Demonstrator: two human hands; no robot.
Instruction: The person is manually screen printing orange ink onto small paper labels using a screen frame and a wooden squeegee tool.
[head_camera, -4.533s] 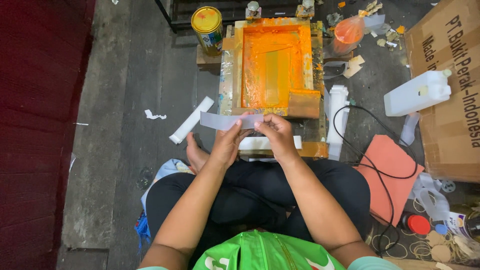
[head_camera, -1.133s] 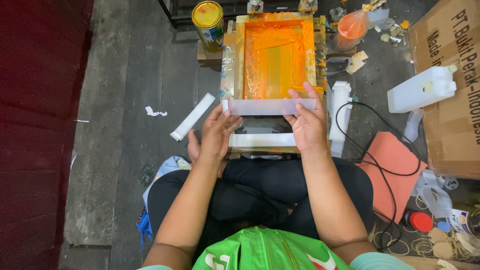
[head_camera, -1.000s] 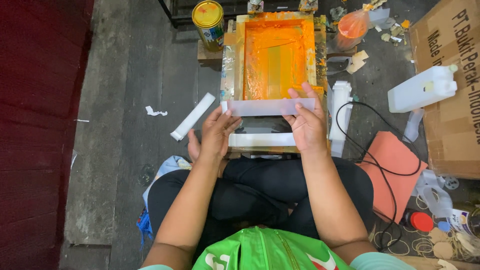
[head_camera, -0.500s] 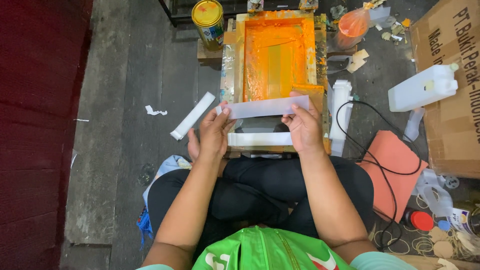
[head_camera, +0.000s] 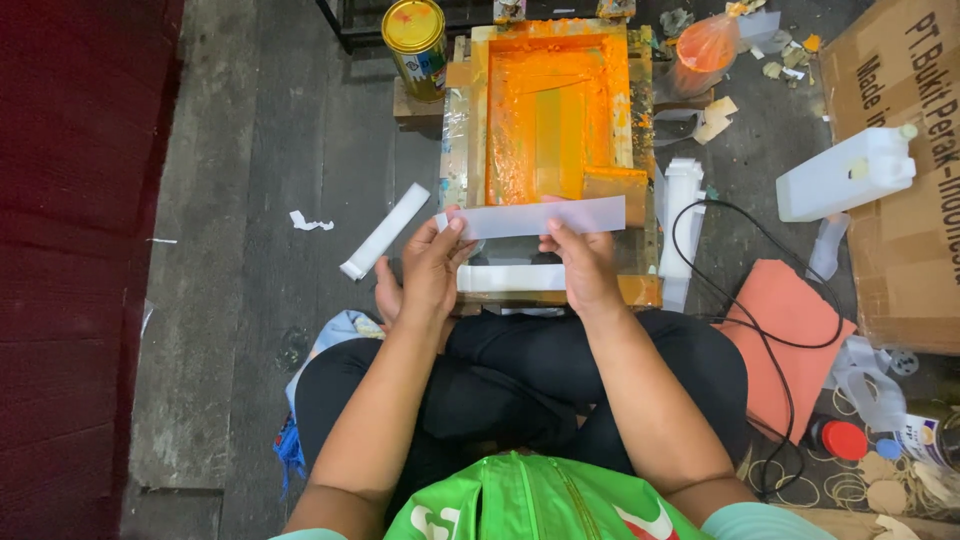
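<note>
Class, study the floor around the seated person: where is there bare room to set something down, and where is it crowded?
Bare: grey floor between the red wall and the loose white strip. Crowded: right of the orange screen frame, with black cable, white jug, cardboard box.

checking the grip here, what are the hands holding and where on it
A translucent white strip, held level: left hand pinches its left end, right hand grips its lower edge near the middle.
</note>
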